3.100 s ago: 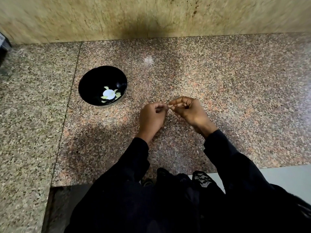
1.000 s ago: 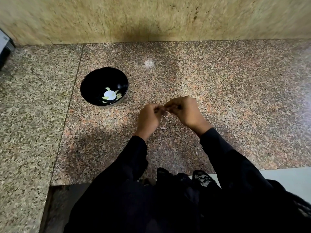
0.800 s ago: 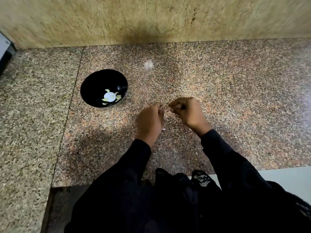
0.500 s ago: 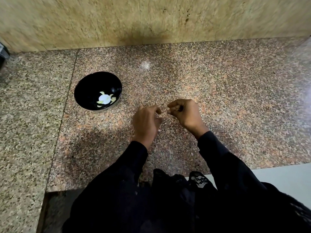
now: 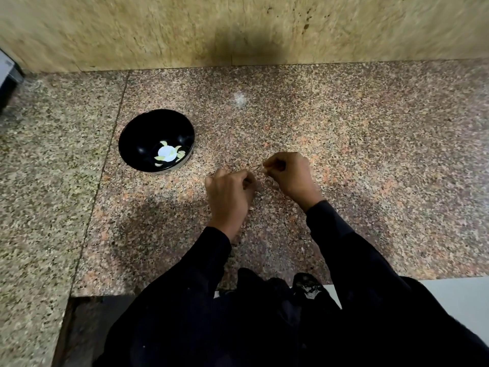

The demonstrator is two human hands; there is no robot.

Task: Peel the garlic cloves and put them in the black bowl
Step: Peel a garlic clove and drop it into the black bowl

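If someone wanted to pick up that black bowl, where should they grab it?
Probably by the near rim of the round black bowl, coming from above: it sits upright and open on the speckled granite counter, apart from both hands, and its curved glossy wall offers little hold.

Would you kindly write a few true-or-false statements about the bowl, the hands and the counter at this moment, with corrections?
1. The black bowl sits on the granite counter, to the left of both hands. True.
2. The bowl is empty. False: pale peeled garlic cloves lie at its bottom.
3. The left hand and the right hand are pressed together. False: a small gap separates them.
4. The right hand's fingers pinch something small and thin. True; whether it is skin or clove cannot be told.
5. The left hand reaches into the bowl. False: it hovers over the counter, apart from the bowl, with its fingers curled.
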